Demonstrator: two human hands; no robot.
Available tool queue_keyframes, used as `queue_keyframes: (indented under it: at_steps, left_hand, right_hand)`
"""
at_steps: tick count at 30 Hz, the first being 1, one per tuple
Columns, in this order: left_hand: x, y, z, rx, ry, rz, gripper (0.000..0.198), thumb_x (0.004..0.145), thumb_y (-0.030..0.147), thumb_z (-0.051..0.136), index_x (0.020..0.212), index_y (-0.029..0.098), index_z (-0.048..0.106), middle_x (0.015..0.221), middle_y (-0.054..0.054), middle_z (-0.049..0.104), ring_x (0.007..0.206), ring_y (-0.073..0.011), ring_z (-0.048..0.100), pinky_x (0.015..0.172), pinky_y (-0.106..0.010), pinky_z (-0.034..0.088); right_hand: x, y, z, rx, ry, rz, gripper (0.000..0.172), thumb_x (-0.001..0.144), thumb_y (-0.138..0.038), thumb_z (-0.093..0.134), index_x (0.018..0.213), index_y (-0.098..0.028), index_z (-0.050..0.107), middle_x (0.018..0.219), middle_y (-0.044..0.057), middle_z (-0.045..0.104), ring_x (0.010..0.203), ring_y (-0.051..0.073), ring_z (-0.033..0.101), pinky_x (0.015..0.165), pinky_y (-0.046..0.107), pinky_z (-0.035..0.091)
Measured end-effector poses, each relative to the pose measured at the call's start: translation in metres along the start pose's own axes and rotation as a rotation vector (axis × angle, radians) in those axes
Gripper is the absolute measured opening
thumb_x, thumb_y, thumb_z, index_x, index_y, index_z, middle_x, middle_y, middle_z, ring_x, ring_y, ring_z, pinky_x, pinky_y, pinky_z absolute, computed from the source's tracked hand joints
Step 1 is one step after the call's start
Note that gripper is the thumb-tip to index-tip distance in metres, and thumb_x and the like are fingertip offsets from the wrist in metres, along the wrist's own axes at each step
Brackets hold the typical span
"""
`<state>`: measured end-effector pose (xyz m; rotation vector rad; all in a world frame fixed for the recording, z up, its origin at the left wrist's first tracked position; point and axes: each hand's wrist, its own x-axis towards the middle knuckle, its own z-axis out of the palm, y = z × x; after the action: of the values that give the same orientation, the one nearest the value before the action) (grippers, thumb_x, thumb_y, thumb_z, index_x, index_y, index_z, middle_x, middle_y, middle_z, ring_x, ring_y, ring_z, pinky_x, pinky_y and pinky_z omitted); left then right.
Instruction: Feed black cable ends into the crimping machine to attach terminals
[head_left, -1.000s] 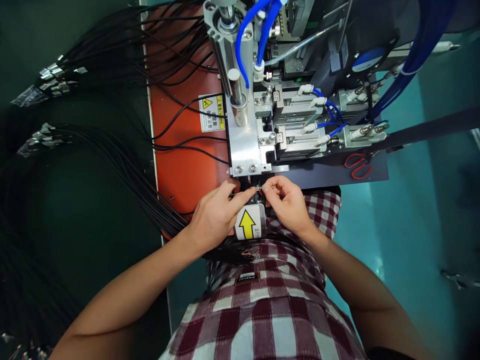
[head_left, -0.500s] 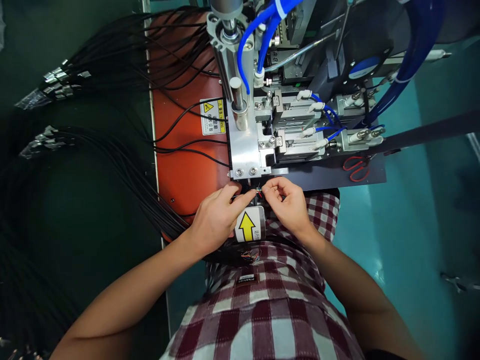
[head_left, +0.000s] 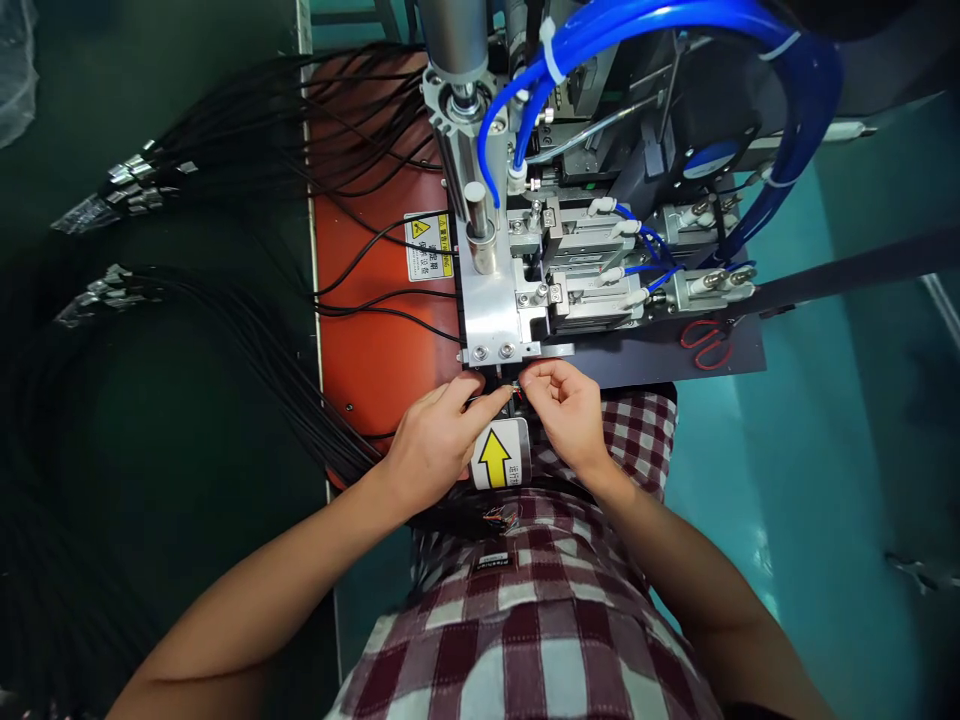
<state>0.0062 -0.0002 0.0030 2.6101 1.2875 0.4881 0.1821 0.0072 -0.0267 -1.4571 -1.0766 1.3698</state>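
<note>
My left hand reaches in from the left below the machine's metal block. Its fingers are closed around what looks like the end of a black cable, mostly hidden by the hand. Fine coloured wires, one of them red, stick out at the left thumb tip. Across from it, my right hand pinches at these wires with thumb and forefinger, its other fingers curled in. Both hands work just above the label with a yellow arrow. The exact grip on each thin wire is too small to see.
Black cables run left over the orange machine cover, some with silvery wrapped ends. Blue air hoses arch above small cylinders. Red-handled scissors lie on the dark plate at right. Loose wire ends rest near my lap.
The camera view has shifted slightly, so the machine appears lower. My right hand has moved a little left, nearer the left thumb. The left hand keeps its hold.
</note>
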Motion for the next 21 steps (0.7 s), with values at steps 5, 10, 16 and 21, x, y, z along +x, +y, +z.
queue_keyframes:
  at_steps: [5, 10, 16, 21]
  left_hand:
    - [-0.001, 0.0, 0.001, -0.017, 0.008, 0.004, 0.03, 0.093, 0.016, 0.046, 0.117, 0.01, 0.063, 0.093, -0.011, 0.059, 0.08, -0.0202, 0.061, 0.064, -0.028, 0.053]
    - [0.0, 0.001, 0.002, -0.042, 0.024, -0.015, 0.029, 0.094, 0.014, 0.044, 0.114, 0.01, 0.064, 0.095, -0.011, 0.063, 0.084, -0.0205, 0.064, 0.068, -0.03, 0.056]
    - [0.001, 0.001, 0.002, -0.055, 0.029, -0.027, 0.027, 0.094, 0.017, 0.044, 0.111, 0.01, 0.065, 0.095, -0.011, 0.064, 0.083, -0.0211, 0.065, 0.066, -0.03, 0.056]
    - [0.001, 0.002, 0.001, -0.054, 0.032, -0.039, 0.029, 0.095, 0.016, 0.042, 0.111, 0.01, 0.066, 0.093, -0.011, 0.063, 0.082, -0.0207, 0.064, 0.065, -0.029, 0.055]
  right_hand:
    - [-0.003, 0.004, -0.002, -0.154, -0.006, -0.126, 0.013, 0.086, -0.029, 0.057, 0.08, -0.018, 0.059, 0.067, -0.002, 0.055, 0.055, 0.009, 0.044, 0.053, 0.023, 0.037]
    - [0.002, 0.005, -0.007, 0.067, -0.06, 0.119, 0.02, 0.08, -0.036, 0.063, 0.077, -0.017, 0.058, 0.061, -0.004, 0.052, 0.049, 0.007, 0.041, 0.045, 0.021, 0.033]
    - [-0.012, 0.004, -0.007, 0.066, -0.05, 0.167, 0.024, 0.079, -0.04, 0.065, 0.077, -0.017, 0.06, 0.056, -0.005, 0.047, 0.045, 0.007, 0.036, 0.042, 0.022, 0.028]
    - [-0.023, -0.009, -0.006, -0.32, -0.005, -0.136, 0.014, 0.085, -0.028, 0.058, 0.076, -0.018, 0.062, 0.063, -0.001, 0.053, 0.056, 0.011, 0.045, 0.056, 0.025, 0.038]
